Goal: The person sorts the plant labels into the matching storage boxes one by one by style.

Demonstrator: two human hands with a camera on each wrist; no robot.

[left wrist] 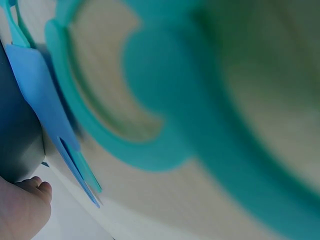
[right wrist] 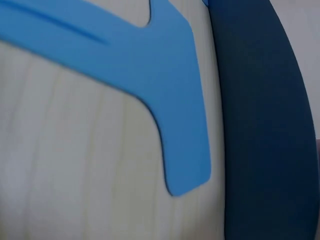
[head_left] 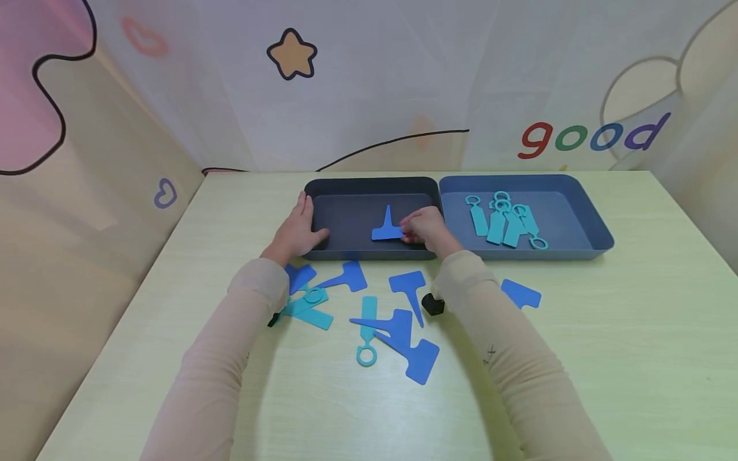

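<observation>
In the head view my right hand pinches a blue T-shaped plant label by one end of its wide head, inside the black tray. The label's pointed stem faces away from me. My left hand rests on that tray's near left corner, fingers straight along the side and thumb over the rim; part of it shows in the left wrist view. Nearer me lie several blue T-shaped labels and teal ring-topped tags. The right wrist view shows a blue label on the table beside a tray wall.
A blue-grey tray adjoins the black one on the right, with several teal tags in it. Another blue label lies beyond my right forearm. A printed cloth hangs behind the pale wooden table.
</observation>
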